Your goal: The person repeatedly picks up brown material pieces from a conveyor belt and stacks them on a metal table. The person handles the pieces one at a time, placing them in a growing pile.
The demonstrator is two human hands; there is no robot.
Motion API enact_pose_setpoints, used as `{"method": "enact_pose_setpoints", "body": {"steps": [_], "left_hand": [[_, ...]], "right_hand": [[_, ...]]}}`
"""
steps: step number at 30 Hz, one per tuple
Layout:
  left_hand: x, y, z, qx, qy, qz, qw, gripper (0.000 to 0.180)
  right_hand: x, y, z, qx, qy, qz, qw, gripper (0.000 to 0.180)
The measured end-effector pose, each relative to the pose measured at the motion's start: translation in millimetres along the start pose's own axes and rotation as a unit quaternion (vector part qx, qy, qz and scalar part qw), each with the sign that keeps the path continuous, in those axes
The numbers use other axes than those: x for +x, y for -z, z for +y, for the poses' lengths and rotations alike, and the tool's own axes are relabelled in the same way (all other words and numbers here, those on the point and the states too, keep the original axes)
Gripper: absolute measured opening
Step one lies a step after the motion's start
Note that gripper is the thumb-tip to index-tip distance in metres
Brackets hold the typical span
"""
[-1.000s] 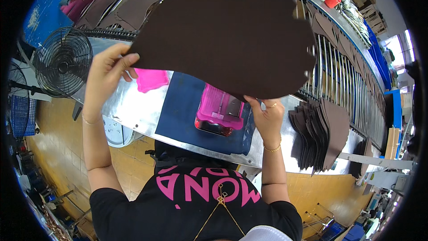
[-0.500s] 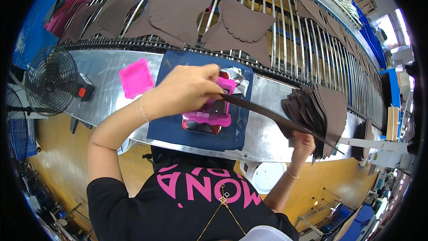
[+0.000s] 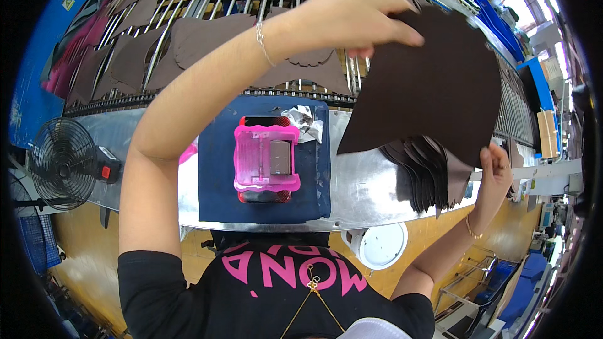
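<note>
A large dark brown cut panel [image 3: 433, 81] of thin sheet material is raised between my two hands at the right, its notched edge at the far side. My left hand [image 3: 370, 16] reaches across and pinches its upper left corner between thumb and fingers. At the lower right corner, my right hand [image 3: 496, 166] grips the edge. Below the panel lies a fanned stack of similar brown panels [image 3: 421, 172], partly covered by it. A pink plastic holder with a grey roller [image 3: 267, 158] sits on a dark blue mat [image 3: 220, 198], out of both hands.
Beyond the metal table [image 3: 358, 198] runs a rack of metal rollers [image 3: 188, 6] carrying several brown panels. A black fan [image 3: 63, 163] stands at the left. Crumpled foil [image 3: 304, 123] lies by the pink holder. A white bucket [image 3: 383, 245] is below the table's front edge.
Both hands have moved right and away from me with the panel, lifting it and turning its broad face into view. My left hand has left the space over the pink holder.
</note>
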State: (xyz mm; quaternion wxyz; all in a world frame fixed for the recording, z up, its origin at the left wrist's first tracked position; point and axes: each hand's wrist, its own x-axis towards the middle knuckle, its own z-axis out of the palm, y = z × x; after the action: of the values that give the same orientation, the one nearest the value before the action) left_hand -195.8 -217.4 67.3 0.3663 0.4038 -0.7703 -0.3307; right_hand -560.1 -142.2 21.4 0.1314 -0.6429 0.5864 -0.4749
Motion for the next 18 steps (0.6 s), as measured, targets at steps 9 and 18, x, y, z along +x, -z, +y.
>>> {"method": "enact_pose_setpoints", "body": {"steps": [9,18], "left_hand": [[-22.9,-19.9,-193.8,-0.423,0.265,0.165,0.851,0.039],[-29.7,-46.2,-299.3,-0.427,0.343,0.129,0.827,0.038]], "right_hand": [[-25.9,6.6,70.4,-0.098,-0.100,0.095,0.986,0.018],[-70.8,36.8,103.0,-0.193,-0.167,0.128,0.958,0.020]]}}
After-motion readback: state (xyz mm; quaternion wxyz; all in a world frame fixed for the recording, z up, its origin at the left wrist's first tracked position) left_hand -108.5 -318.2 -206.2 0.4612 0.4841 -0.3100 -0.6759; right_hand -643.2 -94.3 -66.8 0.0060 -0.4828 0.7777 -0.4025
